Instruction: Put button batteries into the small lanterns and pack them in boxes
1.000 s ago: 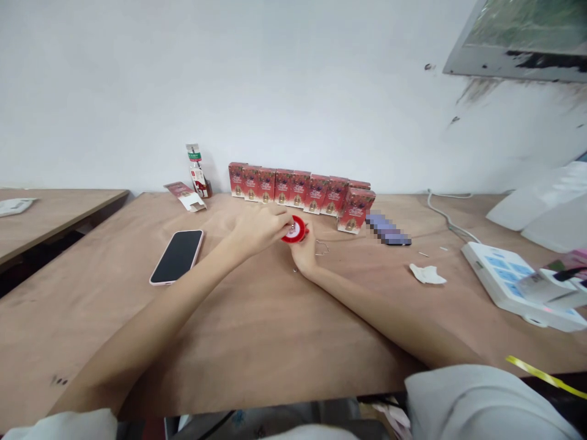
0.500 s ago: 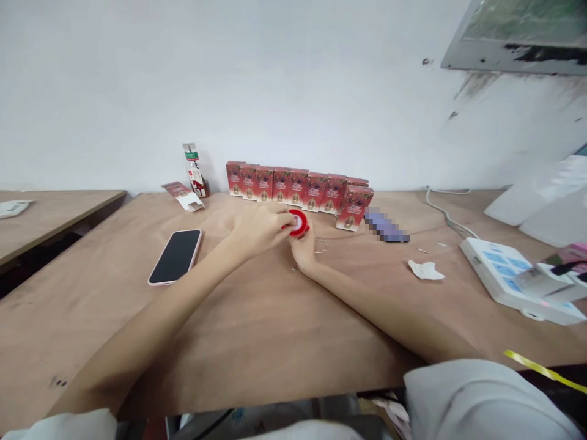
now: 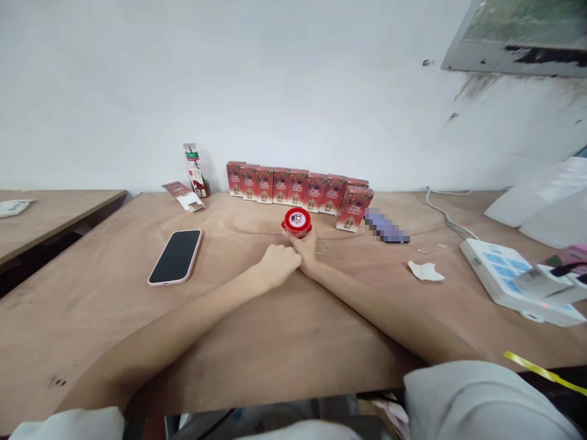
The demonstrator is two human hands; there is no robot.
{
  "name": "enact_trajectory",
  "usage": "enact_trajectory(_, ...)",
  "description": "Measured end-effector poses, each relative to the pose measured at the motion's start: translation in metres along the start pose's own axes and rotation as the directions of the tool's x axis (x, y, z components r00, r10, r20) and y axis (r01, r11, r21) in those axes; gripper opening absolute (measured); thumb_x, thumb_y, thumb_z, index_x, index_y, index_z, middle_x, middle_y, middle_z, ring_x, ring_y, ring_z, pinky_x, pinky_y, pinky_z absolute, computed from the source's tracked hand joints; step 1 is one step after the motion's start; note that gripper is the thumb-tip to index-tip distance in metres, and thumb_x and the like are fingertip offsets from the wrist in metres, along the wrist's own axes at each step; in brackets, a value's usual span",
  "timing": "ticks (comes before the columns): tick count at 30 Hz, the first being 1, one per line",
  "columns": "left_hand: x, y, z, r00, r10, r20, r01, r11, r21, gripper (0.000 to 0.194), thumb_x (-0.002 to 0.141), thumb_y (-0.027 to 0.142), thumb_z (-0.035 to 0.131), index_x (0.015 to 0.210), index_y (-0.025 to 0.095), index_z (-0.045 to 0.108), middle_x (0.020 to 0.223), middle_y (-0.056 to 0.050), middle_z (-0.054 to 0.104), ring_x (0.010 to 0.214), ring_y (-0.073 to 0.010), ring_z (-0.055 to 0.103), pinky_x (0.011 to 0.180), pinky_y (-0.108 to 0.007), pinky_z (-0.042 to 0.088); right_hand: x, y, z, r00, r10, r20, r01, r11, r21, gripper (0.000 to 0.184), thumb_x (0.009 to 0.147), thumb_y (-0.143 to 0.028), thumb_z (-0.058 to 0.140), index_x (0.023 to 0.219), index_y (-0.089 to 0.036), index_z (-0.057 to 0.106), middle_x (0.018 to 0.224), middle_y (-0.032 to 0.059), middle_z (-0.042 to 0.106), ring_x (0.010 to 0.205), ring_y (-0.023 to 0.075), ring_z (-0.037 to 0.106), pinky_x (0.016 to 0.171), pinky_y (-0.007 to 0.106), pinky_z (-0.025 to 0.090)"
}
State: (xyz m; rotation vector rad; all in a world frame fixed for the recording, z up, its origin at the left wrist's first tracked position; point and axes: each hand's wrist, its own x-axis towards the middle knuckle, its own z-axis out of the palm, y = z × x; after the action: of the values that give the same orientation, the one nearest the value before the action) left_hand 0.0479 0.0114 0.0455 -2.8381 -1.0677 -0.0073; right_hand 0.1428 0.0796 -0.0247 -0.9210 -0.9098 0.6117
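Observation:
My right hand point(image 3: 306, 245) is closed around the lower part of a small red round object point(image 3: 290, 223), holding it near the middle of the table. Its red rim surrounds a white disc with shiny metal parts at the centre, facing up. My left hand point(image 3: 280, 264) rests low at the tabletop, just in front of my right wrist, fingers curled and pressed together. Whatever those fingertips hold, if anything, is hidden. Beside my right hand lies a thin bent wire point(image 3: 323, 247). Behind stands a row of red boxes point(image 3: 281, 185) printed with a lantern picture.
A phone point(image 3: 177, 256) lies at left. Behind it are an opened red-and-white box point(image 3: 183, 197) and a small bottle point(image 3: 196, 181). To the right are a purple phone-like item point(image 3: 389, 227), a paper scrap point(image 3: 425, 271) and a white power strip point(image 3: 518, 281).
My left hand has left the top of the red object and come down toward me to the tabletop, where a tiny shiny piece lay. The red object now shows its whole top.

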Motion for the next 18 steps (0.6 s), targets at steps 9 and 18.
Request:
enact_trajectory(9,-0.006,0.0,-0.016,0.991,-0.094,0.099,0.105,0.988,-0.11,0.015,0.071,0.012,0.058,0.077,0.02,0.07,0.083,-0.007,0.071,0.079,-0.0232,0.067,0.066,-0.031,0.049,-0.006,-0.007,0.0,0.998,-0.046,0.035,0.046,0.999,0.003,0.047,0.055,-0.034,0.075,0.09,-0.02,0.046,0.081,-0.0005,0.06,0.075,0.0154,0.056,0.076,0.033,0.047)
enact_trajectory(18,-0.029,-0.007,-0.077,0.98,0.03,-0.195,-0.08,0.962,-0.259,0.009,0.072,0.013,0.06,0.071,0.018,0.068,0.071,-0.001,0.068,0.063,-0.0132,0.06,0.055,-0.022,0.041,-0.019,-0.032,0.001,0.975,-0.153,0.16,0.152,0.988,0.018,0.029,0.062,-0.03,0.066,0.079,-0.023,0.043,0.073,-0.0029,0.055,0.069,0.0136,0.052,0.068,0.028,0.046)
